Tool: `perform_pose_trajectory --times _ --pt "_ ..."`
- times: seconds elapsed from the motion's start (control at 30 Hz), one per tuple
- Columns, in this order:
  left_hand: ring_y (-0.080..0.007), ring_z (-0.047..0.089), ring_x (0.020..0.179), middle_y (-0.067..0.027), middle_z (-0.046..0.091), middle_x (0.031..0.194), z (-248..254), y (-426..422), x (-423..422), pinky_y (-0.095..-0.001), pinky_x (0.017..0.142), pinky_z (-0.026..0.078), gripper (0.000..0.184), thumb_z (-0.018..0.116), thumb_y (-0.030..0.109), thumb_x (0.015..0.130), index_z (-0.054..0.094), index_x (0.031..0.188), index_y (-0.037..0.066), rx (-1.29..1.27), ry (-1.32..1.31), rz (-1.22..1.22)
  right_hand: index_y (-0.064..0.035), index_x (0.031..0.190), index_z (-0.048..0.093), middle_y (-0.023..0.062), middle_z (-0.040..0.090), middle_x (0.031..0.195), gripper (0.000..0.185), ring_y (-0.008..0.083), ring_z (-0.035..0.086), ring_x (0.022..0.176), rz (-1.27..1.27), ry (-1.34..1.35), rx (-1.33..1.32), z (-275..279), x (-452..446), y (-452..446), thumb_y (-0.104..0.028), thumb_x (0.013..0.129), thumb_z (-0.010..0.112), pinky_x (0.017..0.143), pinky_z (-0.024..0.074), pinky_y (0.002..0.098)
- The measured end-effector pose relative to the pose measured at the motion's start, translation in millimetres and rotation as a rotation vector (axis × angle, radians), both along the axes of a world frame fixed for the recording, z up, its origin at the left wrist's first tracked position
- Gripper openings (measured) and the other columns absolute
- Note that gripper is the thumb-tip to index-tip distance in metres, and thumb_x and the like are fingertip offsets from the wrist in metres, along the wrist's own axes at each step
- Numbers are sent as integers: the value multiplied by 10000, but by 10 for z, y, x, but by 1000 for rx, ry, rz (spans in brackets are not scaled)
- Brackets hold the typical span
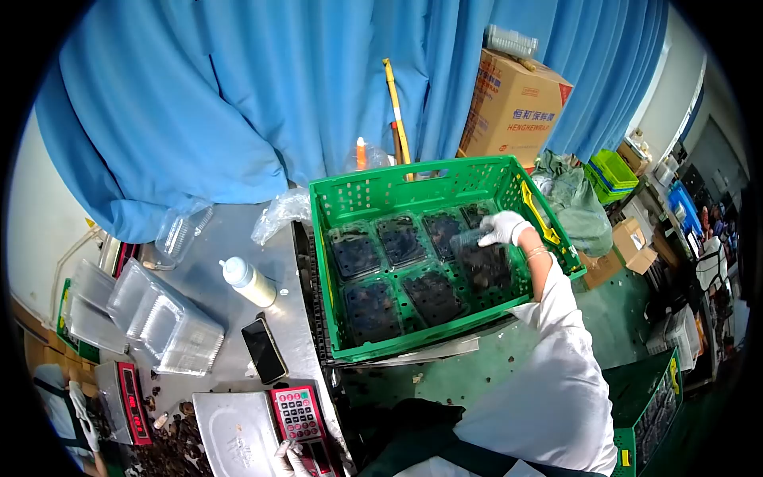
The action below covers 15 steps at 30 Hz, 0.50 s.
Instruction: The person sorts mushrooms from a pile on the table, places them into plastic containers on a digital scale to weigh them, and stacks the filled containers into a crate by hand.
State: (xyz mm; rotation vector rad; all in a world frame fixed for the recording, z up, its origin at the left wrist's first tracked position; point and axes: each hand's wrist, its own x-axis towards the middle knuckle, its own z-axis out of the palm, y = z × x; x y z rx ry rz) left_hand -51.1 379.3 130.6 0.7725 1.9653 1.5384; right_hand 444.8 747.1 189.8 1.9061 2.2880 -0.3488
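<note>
My right hand [505,229], in a white glove, is closed on the upper edge of a clear plastic box [486,269] with dark contents. The box is tilted inside a green crate [413,193], at its right side. Several similar dark-filled boxes lie in the crate, among them one at the near left [372,312]. Low in the view, my gloved left hand [292,459] rests by the red keypad [299,413] of a weighing scale [234,437]. Its fingers look loosely spread with nothing in them, and the frame's lower edge cuts it off.
On the metal table [226,298] are a phone [264,350], a white bottle [248,281] and stacked clear boxes [171,322]. Dark pieces [179,441] lie near a second scale [127,404]. A co-worker's gloved hand [82,409] is at far left. Another green crate [648,413] stands lower right.
</note>
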Motion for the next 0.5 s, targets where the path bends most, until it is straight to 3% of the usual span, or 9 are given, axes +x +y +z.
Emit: perform_pose_trajectory --times 0.1,0.17,0.23,0.3,0.37,0.43,0.5 --pt "-151 591 930 -99 632 1030 -14 -25 -4 -274 842 478 174 530 65 947 597 1085 -17 -3 -13 15 -69 1034 677 138 693 941 608 309 651 902 -60 129 -364 -570 24 156 -591 723 682 784 487 397" --pt "-150 596 919 -98 637 1017 -34 -91 -31 -273 835 481 172 534 67 945 604 1077 -17 2 -24 37 -65 1027 681 153 688 960 573 317 650 894 112 85 -328 -864 -22 285 -560 740 676 777 493 404" --pt "-150 601 909 -98 642 1005 -82 -202 -25 -273 827 484 170 537 69 943 611 1069 -17 12 -43 70 -57 998 689 150 675 1019 535 332 641 942 58 -251 -111 -464 -497 279 -534 757 664 807 498 430" --pt "-173 618 917 -110 652 991 -147 -320 -59 -289 833 489 164 571 63 919 629 1043 -28 -27 -90 105 -63 927 689 141 669 949 415 329 639 896 212 -262 200 -154 -1090 388 -458 808 640 778 499 429" --pt "-162 626 898 -104 660 983 -235 -426 -17 -284 814 491 156 564 62 924 635 1036 -20 -49 -93 96 -71 873 680 132 656 883 328 323 635 851 506 129 451 141 -1829 441 -391 843 612 746 496 416" --pt "-166 631 921 -110 666 1006 -270 -509 32 -283 829 495 156 569 67 923 633 1038 -19 -33 -61 61 -73 844 657 140 639 845 255 328 624 804 770 514 417 516 -2848 247 -316 868 583 712 487 420" --pt "-180 640 966 -122 672 1043 -285 -599 126 -295 886 494 168 595 68 909 631 1051 -15 -61 -45 58 -80 838 643 131 629 828 189 321 619 785 1028 722 462 640 -3767 20 -252 871 572 690 486 408"
